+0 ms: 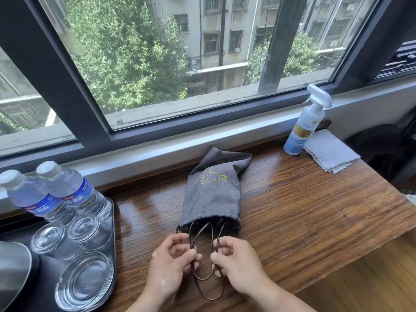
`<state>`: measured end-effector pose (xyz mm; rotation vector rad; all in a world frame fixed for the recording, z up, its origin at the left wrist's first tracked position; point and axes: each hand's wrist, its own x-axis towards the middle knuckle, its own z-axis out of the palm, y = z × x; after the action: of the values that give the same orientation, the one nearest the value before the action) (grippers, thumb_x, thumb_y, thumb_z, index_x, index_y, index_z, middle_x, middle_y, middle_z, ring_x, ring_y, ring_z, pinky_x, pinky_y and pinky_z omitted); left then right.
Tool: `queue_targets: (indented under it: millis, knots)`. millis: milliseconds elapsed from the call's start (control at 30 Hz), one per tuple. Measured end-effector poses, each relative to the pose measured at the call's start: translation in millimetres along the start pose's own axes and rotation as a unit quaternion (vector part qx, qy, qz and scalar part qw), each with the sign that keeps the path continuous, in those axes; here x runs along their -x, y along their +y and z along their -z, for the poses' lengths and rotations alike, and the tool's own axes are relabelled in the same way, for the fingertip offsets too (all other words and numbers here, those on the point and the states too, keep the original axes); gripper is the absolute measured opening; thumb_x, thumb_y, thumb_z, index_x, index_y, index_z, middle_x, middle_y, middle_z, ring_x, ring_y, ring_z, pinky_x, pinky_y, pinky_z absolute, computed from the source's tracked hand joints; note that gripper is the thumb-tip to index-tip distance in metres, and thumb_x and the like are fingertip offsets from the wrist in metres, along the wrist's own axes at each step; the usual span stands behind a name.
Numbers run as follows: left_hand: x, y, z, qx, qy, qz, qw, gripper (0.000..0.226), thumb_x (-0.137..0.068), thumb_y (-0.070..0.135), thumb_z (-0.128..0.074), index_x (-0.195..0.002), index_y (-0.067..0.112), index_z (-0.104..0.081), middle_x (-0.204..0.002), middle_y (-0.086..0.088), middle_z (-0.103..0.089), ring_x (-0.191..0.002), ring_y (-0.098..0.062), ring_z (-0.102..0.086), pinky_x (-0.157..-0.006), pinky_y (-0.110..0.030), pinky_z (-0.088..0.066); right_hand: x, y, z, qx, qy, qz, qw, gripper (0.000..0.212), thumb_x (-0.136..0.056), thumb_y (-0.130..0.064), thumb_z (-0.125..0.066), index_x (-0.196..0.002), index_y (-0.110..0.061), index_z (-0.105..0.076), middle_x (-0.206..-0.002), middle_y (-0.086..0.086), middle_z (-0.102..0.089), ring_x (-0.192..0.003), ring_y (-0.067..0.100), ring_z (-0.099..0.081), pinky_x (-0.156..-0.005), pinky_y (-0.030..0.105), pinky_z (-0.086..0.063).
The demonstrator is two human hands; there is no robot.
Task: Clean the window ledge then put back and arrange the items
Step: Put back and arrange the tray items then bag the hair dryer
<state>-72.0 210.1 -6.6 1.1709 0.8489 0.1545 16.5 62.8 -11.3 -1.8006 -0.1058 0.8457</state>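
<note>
Left-hand fingers (180,238) and right-hand fingers (225,242) both pinched on the dark drawstring cord (210,297), left hand (171,262) and right hand (236,264) close together at the near edge. Cord loops run from the mouth of the grey pouch (211,197), which lies flat mid wooden window ledge (292,210), mouth toward the person; mouth looks partly cinched, hard to tell. Spray bottle (304,129) upright far right, folded grey cloth (331,152) just beside it. Left: two water bottles (72,188) and upturned glasses (85,280) on a dark tray (48,266).

Head view; near, looking down at ledge (315,199).
</note>
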Motion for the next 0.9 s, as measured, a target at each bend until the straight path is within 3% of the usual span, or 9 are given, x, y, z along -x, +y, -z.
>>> queue_targets:
  millis: [100,200,333,433,600,667,767,833,900]
  knots:
    - [-10.4,1.7,2.7,-0.027,0.021,-0.007,0.999,0.03,-0.084,-0.019,-0.068,-0.103,0.003,-0.064,-0.07,-0.012,-0.074,-0.069,-0.027,-0.073,-0.061,-0.036,-0.063,-4.4,-3.7,-6.9,-0.007,0.043,0.022,0.999,0.015,-0.074,-0.013,-0.075,-0.086,-0.022,-0.077,-0.065,-0.002,-0.067,-0.064,0.018,-0.065,-0.072,0.049,-0.062]
    - [-21.5,4.0,-3.1,-0.078,0.024,-0.025,0.996,0.024,-0.084,-0.012,-0.073,-0.1,0.005,-0.068,-0.078,-0.013,-0.078,-0.076,-0.023,-0.072,-0.075,-0.042,-0.059,-8.9,-9.8,-9.5,-0.035,0.07,0.028,0.997,0.018,-0.079,-0.007,-0.073,-0.087,-0.023,-0.078,-0.075,0.003,-0.076,-0.067,0.023,-0.07,-0.071,0.045,-0.061]
    - [-36.9,11.1,-11.4,-0.078,0.051,-0.033,0.995,0.018,-0.08,-0.007,-0.079,-0.091,0.004,-0.072,-0.082,-0.019,-0.078,-0.079,-0.029,-0.071,-0.08,-0.047,-0.059,-17.2,-20.1,-11.2,-0.124,0.074,-0.007,0.989,0.013,-0.088,0.0,-0.069,-0.085,-0.011,-0.073,-0.069,0.007,-0.072,-0.067,0.018,-0.065,-0.063,0.035,-0.053]
    - [-46.5,17.7,-14.8,-0.086,0.067,-0.042,0.993,0.013,-0.076,-0.001,-0.085,-0.083,0.005,-0.076,-0.081,-0.021,-0.076,-0.074,-0.027,-0.07,-0.078,-0.044,-0.061,-16.3,-26.0,-13.6,-0.127,0.082,-0.016,0.988,0.008,-0.095,-0.008,-0.064,-0.09,-0.013,-0.068,-0.073,0.003,-0.073,-0.066,0.015,-0.067,-0.063,0.034,-0.055]
    - [-50.0,20.2,-31.5,-0.19,0.066,-0.056,0.978,0.018,-0.071,0.012,-0.092,-0.068,0.02,-0.076,-0.059,0.002,-0.071,-0.06,-0.018,-0.065,-0.067,-0.043,-0.059,-15.7,-23.6,-18.7,-0.069,0.127,0.008,0.989,0.014,-0.101,-0.019,-0.056,-0.091,-0.016,-0.066,-0.085,0.002,-0.076,-0.072,0.013,-0.072,-0.054,0.028,-0.054]
    - [-47.1,20.4,-37.6,-0.256,0.064,-0.092,0.96,0.02,-0.073,0.019,-0.091,-0.065,0.028,-0.075,-0.06,0.008,-0.072,-0.059,-0.01,-0.067,-0.068,-0.034,-0.058,-18.7,-25.4,-17.5,-0.068,0.136,0.015,0.988,0.019,-0.101,-0.021,-0.056,-0.088,-0.011,-0.065,-0.084,0.002,-0.076,-0.074,0.015,-0.073,-0.053,0.03,-0.053]
    - [-42.4,20.1,-42.2,-0.341,0.038,-0.153,0.927,0.003,-0.083,0.024,-0.083,-0.083,0.027,-0.082,-0.074,0.016,-0.075,-0.07,0.006,-0.067,-0.074,-0.014,-0.051,-22.8,-28.1,-15.3,-0.104,0.132,0.005,0.986,0.022,-0.101,-0.02,-0.055,-0.083,-0.011,-0.064,-0.084,0.007,-0.075,-0.077,0.017,-0.073,-0.056,0.031,-0.054]
    - [-38.8,19.3,-42.4,-0.376,0.014,-0.166,0.912,0.013,-0.088,0.022,-0.078,-0.1,0.022,-0.082,-0.092,0.012,-0.078,-0.084,0.002,-0.069,-0.083,-0.011,-0.048,-22.3,-28.9,-16.8,-0.149,0.104,-0.023,0.983,0.02,-0.103,-0.021,-0.052,-0.088,-0.013,-0.063,-0.087,0.01,-0.076,-0.078,0.02,-0.074,-0.061,0.035,-0.056]
    - [-36.5,15.6,-39.6,-0.361,-0.022,-0.159,0.918,0.024,-0.088,0.018,-0.077,-0.112,0.02,-0.079,-0.103,0.01,-0.078,-0.093,-0.002,-0.07,-0.085,-0.009,-0.047,-19.8,-29.6,-18.0,-0.191,0.075,-0.049,0.978,0.018,-0.105,-0.023,-0.048,-0.098,-0.014,-0.061,-0.091,0.011,-0.076,-0.079,0.025,-0.075,-0.065,0.039,-0.058]
